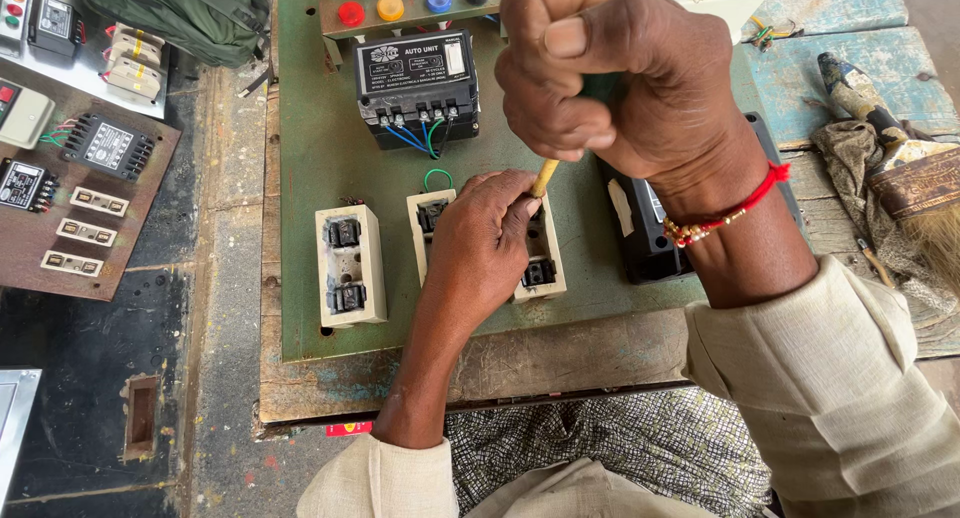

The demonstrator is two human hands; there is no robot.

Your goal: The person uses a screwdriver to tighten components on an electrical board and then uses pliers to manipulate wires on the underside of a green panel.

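Your right hand (pixel 610 78) fisted tight round screwdriver (pixel 545 177), yellow shaft pointing down from fist. Your left hand (pixel 485 243) below it, fingers curled, pinching shaft tip over cream fuse holder (pixel 540 263). Second fuse holder (pixel 350 266) left of that hand. Black control unit (pixel 415 83) beyond fingertips on green panel board (pixel 310 178).

Green panel (pixel 310 178) on worn wooden bench (pixel 560 363)
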